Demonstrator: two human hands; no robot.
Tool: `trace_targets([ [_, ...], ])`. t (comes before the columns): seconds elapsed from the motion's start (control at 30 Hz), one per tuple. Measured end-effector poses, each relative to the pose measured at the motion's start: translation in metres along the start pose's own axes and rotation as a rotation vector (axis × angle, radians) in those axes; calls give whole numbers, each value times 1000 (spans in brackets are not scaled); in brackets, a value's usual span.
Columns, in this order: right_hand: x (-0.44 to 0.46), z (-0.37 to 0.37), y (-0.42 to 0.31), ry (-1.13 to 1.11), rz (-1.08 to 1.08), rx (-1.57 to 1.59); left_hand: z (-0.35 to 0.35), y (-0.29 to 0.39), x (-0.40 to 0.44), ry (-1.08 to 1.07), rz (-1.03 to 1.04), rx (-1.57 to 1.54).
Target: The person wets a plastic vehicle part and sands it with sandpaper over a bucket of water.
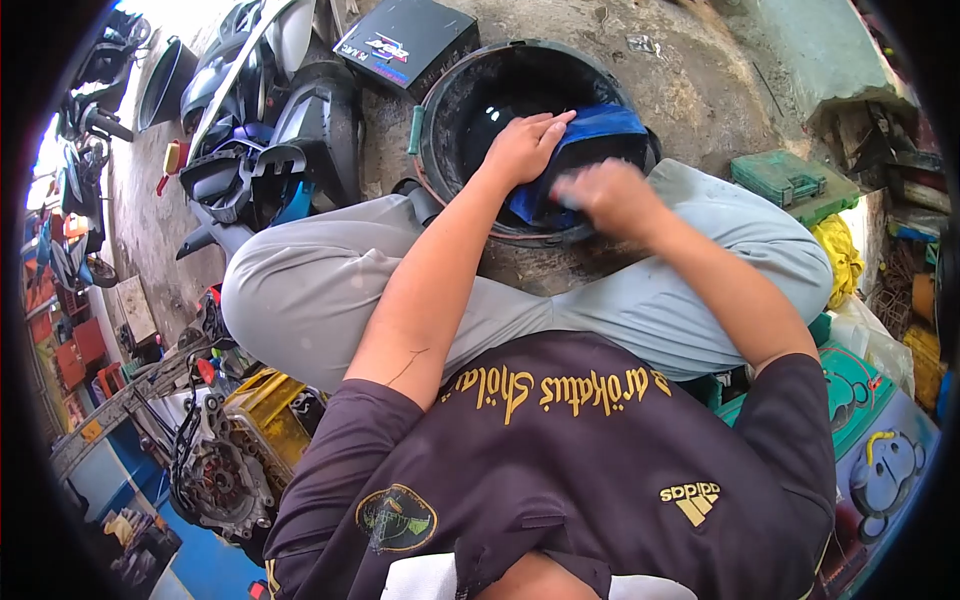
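Note:
A glossy blue and black plastic panel point(612, 124), which looks like a motorcycle body part, rests tilted inside a round black basin point(455, 88). My left hand point(525, 148) holds the panel at its upper left edge, with the fingers along the surface and the thumb side partly hidden. Over the panel's lower right part is my right hand point(612, 198), smeared by motion. Its fingers are curled closed around something small and pale at the fingertips, too blurred to name. The basin sits on the ground just beyond my crossed legs.
A black box point(405, 45) stands behind the basin at the left. Motorcycle body panels point(315, 125) lie left of it. A green tool case point(778, 178) and a yellow cloth point(838, 255) are at the right. An engine part point(220, 480) sits at the lower left.

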State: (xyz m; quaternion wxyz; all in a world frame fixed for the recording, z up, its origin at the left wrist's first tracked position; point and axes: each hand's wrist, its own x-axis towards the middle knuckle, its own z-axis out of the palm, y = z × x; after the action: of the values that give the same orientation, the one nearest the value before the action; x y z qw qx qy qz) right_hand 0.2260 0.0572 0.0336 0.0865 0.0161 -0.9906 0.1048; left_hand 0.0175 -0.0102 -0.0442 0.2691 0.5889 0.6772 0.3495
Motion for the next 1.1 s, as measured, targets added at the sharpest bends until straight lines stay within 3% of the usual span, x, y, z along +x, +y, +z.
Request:
trace_targets([
  [0.03,2,-6,13,29,148,-31,-2,4,-1,-8,-28,-24],
  [0.07,-1,-7,27,135,162,46,-2,4,-3,-5,-25,-23],
  [0.13,2,-9,8,-48,200,-43,0,1,1,2,-4,-19],
  [0.23,-2,9,-20,49,-88,51,-1,2,4,-15,-8,-44],
  [0.37,0,-12,25,-15,192,23,-1,4,-3,6,-46,15],
  [0.4,2,-11,32,102,179,32,0,3,-2,6,-50,7],
  [0.47,-2,-1,13,-32,186,25,2,-2,1,-8,-42,-31],
  [0.6,-7,11,-2,94,-32,71,-3,1,1,-3,-25,-50],
  [0.67,0,-7,15,-2,185,4,-4,6,0,3,-22,-45],
  [0.7,-2,-8,24,63,233,4,-1,4,0,14,-48,-40],
  [0.87,-8,15,-20,51,-52,123,1,-3,3,19,-2,-28],
  [0.93,-2,5,-2,76,-14,58,2,-4,1,22,-1,-7],
  [1.0,3,-5,22,93,201,-24,3,-5,0,8,-17,-37],
  [1.1,-5,7,2,50,93,10,3,-2,2,20,-42,-50],
])
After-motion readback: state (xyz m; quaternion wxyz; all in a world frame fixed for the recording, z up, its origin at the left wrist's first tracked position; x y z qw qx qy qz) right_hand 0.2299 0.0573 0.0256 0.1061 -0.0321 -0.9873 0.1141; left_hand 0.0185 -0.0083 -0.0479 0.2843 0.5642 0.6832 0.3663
